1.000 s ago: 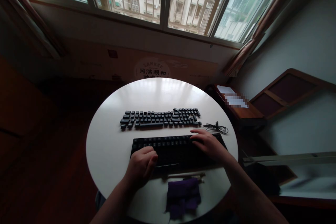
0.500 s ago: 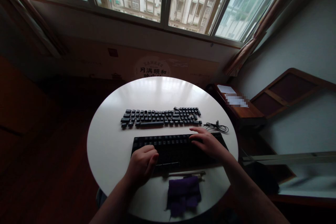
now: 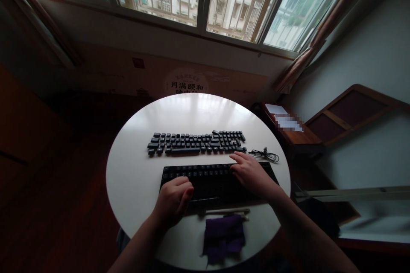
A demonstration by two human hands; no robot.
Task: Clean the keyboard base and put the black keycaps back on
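A black keyboard [image 3: 211,187] lies on the round white table [image 3: 134,187], with keycaps along its top rows and a dark bare stretch below them. My left hand [image 3: 175,198] is curled into a fist over the keyboard's left front part; whatever its fingers hold is hidden. Over the upper right of the keyboard is my right hand [image 3: 250,172], fingers stretched out toward the loose keycaps and nothing visible in them. Those keycaps [image 3: 185,150] stand in rows behind the keyboard, laid out in keyboard order.
A coiled black cable [image 3: 267,155] lies right of the keycaps. In front of the keyboard are a thin pale stick-like tool [image 3: 226,211] and a folded purple cloth [image 3: 223,234]. A wooden side table [image 3: 301,136] with papers stands at the right, below the windows.
My right hand has shifted slightly up and left, its fingertips closer to the front row of loose keycaps. My left hand and the keyboard stay where they were.
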